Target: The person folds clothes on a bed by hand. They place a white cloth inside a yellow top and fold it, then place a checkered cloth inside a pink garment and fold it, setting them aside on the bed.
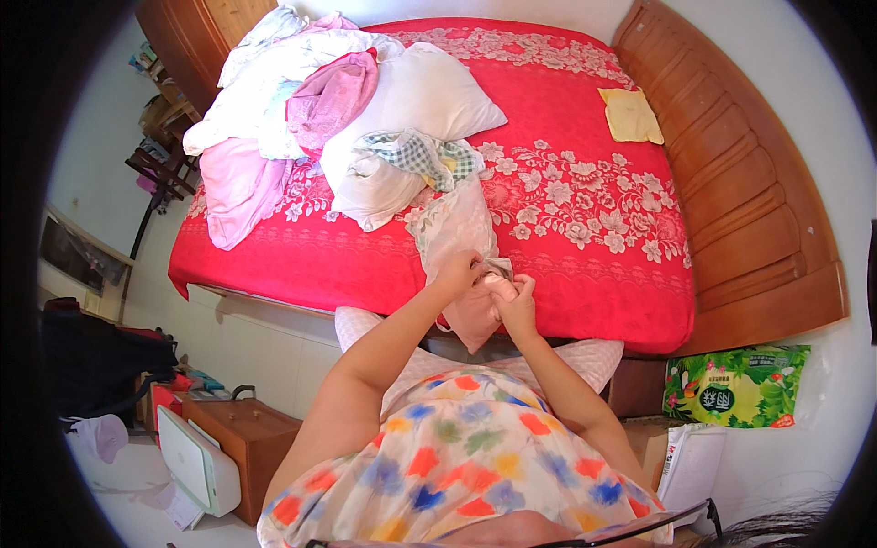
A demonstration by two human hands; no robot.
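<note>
At the near edge of the bed, both of my hands are closed on a soft peach-pink cloth [473,318]. My left hand [459,272] pinches its upper edge, and my right hand [517,304] grips a bunched fold on the other side. The cloth's lower corner hangs in front of the bed edge. A pale, thin patterned cloth [449,224] runs from my hands up the bed; I cannot tell whether the two are one piece. Just beyond lie a green-and-white checked cloth [411,153] and a white pillow [438,96].
A red floral sheet [585,283] covers the bed. Pink and white bedding [247,187] is heaped at its left, and a folded yellow cloth [630,115] lies near the wooden headboard [731,155]. A green bag [736,387] stands right; a brown cabinet [239,438] stands left.
</note>
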